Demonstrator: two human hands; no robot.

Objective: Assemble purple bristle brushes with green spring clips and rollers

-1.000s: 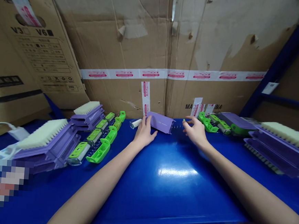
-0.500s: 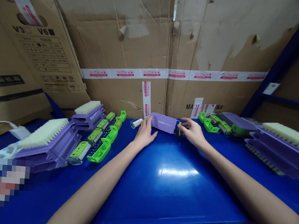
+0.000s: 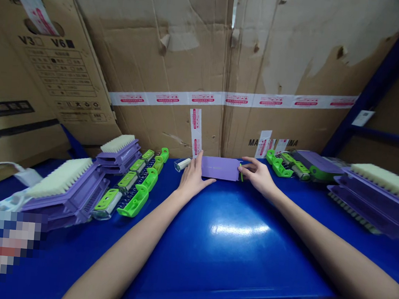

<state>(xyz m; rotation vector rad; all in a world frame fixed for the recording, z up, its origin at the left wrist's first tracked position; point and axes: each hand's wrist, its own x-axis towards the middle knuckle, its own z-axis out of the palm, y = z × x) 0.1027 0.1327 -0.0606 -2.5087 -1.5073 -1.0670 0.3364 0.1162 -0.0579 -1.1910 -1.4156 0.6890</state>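
Observation:
A purple plastic panel (image 3: 220, 168) lies at the back middle of the blue table, its long side facing me. My left hand (image 3: 193, 179) holds its left end, fingers pointing up and the thumb along the lower front edge. At the other end, my right hand (image 3: 257, 176) pinches a thin green end piece (image 3: 241, 172) between thumb and fingers. This piece is right against the panel's right edge; whether it is joined cannot be seen. Just left of my left hand lies a small white, cylinder-like part (image 3: 183, 164).
On the left stand stacked purple housings with cream filters (image 3: 62, 177), beside rows of green-topped parts (image 3: 126, 180) and green end caps (image 3: 143, 189). More green caps (image 3: 281, 167), a purple unit (image 3: 317, 163) and a filter stack (image 3: 383, 182) sit right. Cardboard (image 3: 171, 73) walls the back.
The purple panel has turned from slanting to nearly level and shifted slightly right, closing up to the green piece. My left thumb has stretched further right; my right hand has barely moved.

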